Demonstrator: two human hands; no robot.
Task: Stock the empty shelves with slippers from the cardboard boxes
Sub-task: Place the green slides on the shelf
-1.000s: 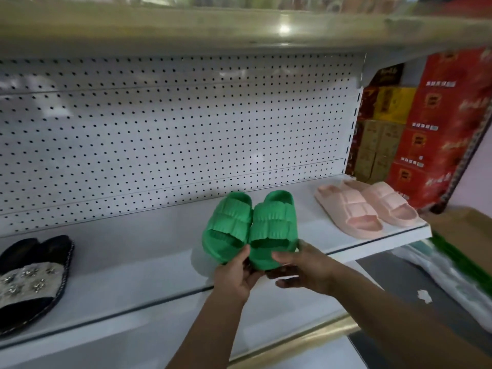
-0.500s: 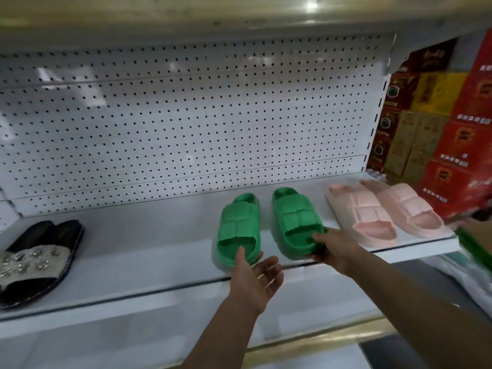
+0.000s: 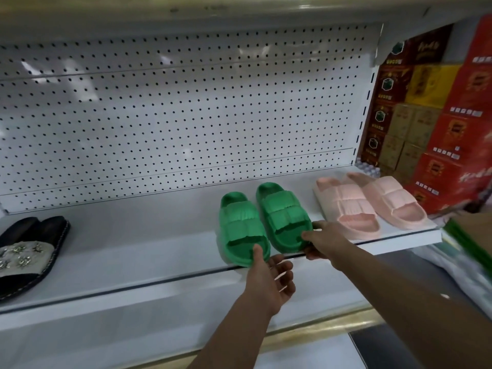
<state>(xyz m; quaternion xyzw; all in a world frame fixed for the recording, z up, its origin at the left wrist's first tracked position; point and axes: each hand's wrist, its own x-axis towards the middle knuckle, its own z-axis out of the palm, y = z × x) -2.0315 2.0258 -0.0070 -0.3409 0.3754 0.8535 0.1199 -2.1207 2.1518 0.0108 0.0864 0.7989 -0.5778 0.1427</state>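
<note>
Meanwhile, the left hand (image 3: 269,278), fingers relaxed, and gripping right hand (image 3: 323,242) are nudging likely light, squashy green slippers (image 3: 263,222) by their six-o'clock toes.

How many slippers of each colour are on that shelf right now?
Green slippers: 2
Pink slippers: 2
Black slippers with a beaded strap: 2
Total: 6 slippers

green slippers (image 3: 262,223) | ribbed pair, side by side, flat on my shelf (image 3: 149,235) | toes toward me
</note>
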